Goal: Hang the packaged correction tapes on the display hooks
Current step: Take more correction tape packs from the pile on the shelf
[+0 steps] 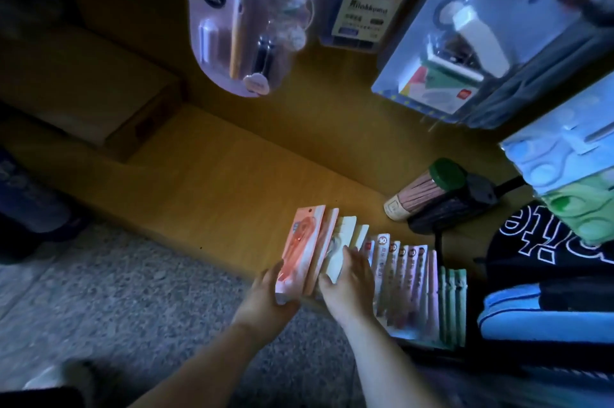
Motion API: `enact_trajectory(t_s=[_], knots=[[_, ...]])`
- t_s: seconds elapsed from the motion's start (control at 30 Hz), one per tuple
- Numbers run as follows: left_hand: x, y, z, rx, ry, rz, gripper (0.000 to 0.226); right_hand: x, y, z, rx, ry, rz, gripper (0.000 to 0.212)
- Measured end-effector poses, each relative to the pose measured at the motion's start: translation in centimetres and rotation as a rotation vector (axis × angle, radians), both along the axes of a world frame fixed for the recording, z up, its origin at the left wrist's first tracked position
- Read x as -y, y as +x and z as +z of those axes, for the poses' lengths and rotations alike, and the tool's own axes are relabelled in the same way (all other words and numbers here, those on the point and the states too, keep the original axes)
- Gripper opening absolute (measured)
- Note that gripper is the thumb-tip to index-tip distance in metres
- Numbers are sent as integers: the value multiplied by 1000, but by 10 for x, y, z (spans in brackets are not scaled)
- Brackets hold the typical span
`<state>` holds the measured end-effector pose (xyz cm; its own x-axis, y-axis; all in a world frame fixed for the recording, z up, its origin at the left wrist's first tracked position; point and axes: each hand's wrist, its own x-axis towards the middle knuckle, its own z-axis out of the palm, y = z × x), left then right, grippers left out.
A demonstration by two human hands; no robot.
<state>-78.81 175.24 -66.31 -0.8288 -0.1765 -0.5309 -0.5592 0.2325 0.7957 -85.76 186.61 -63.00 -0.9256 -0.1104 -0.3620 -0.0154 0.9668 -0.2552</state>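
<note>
We look down on a row of packaged correction tapes (408, 284) standing on edge like files, leaning one against the next along the front of a wooden ledge (216, 175). That stance seems to keep each card's top edge, where the front one shows its hang hole, easy to reach. The left hand (265, 294) grasps the lower end of the front-most orange pack (300, 241), thumb on its face and fingers curled behind. We judge it is peeling this one away from the rest. The right hand (349, 288) lies released, fingers straight and flat on the cream packs (345, 248) just behind. It likely steadies the leaning row so it does not topple as its front support goes. Above hang other goods, among them a pink blister pack (246, 15) and a stapler pack (465, 35), so the display lies overhead. We cannot make out a free hook from here. The orange pack will need lifting upright, hole end leading, toward that wall.
</note>
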Motion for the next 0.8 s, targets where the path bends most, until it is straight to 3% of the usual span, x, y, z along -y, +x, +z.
enact_trajectory(t_s=[0.17, 0.33, 0.47, 0.6, 0.8], knots=[[-4, -11, -15, -6, 7, 3, 49, 0, -1, -12, 18, 116, 66, 59], [6, -27, -19, 13, 98, 142, 44, 9, 1, -23, -348, -119, 18, 43], [11, -38, -17, 25, 97, 154, 45, 17, 1, -18, -174, -307, -35, 54], [11, -45, -17, 22, 124, 141, 44, 25, -10, -23, 81, -455, -303, 74], [10, -46, -17, -16, 203, 149, 48, 39, -16, -34, 167, -434, -424, 83]])
